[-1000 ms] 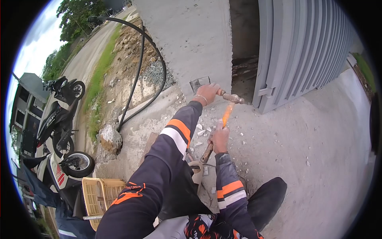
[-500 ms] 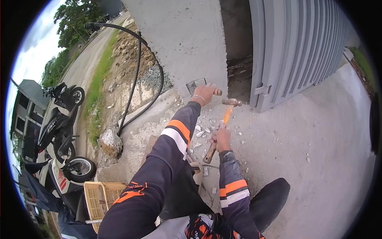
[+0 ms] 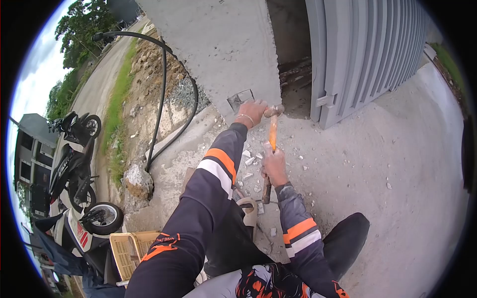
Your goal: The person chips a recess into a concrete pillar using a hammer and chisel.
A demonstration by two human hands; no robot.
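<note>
My left hand (image 3: 251,113) is closed around a short chisel, its struck end behind the hammer head and its blade out of sight. It sits at the lower part of the concrete post, just beside a square recess (image 3: 240,99). In my right hand (image 3: 275,165) is a hammer (image 3: 273,133) with an orange and dark handle. The hammer's head overlaps the chisel's end, right by my left fingers. Broken concrete chips (image 3: 249,161) are scattered on the ground below both hands.
The grey concrete post (image 3: 218,44) rises ahead, with a ribbed metal gate (image 3: 367,54) to its right. A black hose (image 3: 194,107) loops on the left near a rock lump (image 3: 137,182). Motorcycles (image 3: 74,169) and a yellow basket (image 3: 124,253) stand at far left.
The hammer has swung up and left, from beside the chisel's end onto it. My right hand has moved slightly up with it; my left hand keeps its grip by the recess.
</note>
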